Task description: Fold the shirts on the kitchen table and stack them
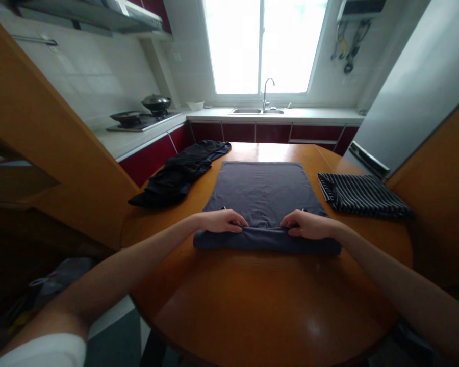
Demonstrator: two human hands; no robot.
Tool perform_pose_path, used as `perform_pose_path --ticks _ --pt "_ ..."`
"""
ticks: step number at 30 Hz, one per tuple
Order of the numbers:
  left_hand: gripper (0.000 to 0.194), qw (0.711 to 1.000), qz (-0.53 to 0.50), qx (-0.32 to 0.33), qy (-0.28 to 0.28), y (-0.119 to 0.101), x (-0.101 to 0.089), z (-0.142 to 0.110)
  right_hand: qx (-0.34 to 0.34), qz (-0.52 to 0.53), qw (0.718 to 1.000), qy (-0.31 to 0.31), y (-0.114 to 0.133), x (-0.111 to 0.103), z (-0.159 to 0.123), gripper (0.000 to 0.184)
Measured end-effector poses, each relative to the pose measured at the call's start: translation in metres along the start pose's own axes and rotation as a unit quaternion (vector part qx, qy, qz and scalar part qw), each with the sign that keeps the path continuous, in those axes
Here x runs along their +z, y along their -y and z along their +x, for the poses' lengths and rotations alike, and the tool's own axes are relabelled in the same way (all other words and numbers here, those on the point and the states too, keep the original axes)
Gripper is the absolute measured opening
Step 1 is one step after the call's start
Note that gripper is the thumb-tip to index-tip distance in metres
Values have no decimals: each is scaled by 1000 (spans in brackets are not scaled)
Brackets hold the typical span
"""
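Note:
A dark grey cloth lies spread on the wooden table in front of me, its near end turned over into a thick fold that runs from side to side. My left hand is closed on the left part of this fold, thumb and fingers pinching the fabric. On the right part, my right hand pinches the same fold in a like way. Between the hands the fabric is slightly creased. Whether the cloth is a shirt or another garment I cannot tell.
A crumpled black garment lies on the table at the left. At the right is a folded black-and-white striped cloth. Beyond the table stand a stove with pans, a sink and a silver fridge.

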State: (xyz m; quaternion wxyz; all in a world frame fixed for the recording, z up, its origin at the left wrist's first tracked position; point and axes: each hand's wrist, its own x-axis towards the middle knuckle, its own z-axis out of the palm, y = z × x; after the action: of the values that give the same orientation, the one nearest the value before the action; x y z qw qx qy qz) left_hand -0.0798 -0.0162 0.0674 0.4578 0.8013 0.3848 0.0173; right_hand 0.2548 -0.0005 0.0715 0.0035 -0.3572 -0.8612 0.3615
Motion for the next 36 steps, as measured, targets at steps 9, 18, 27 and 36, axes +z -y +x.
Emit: perform_pose_path --ticks 9,18,27,36 --pt "43 993 42 -14 -112 9 3 -36 19 19 998 -63 -31 -1 -35 35" --pt "46 983 -26 -105 -146 40 2 -85 56 66 987 -136 -71 6 -64 39" --pt "40 964 -4 -84 -254 56 -13 -74 37 62 976 -206 -65 -12 -53 39" --pt "36 945 57 -44 -318 67 -61 -50 26 50 973 -222 -88 -51 -15 40"
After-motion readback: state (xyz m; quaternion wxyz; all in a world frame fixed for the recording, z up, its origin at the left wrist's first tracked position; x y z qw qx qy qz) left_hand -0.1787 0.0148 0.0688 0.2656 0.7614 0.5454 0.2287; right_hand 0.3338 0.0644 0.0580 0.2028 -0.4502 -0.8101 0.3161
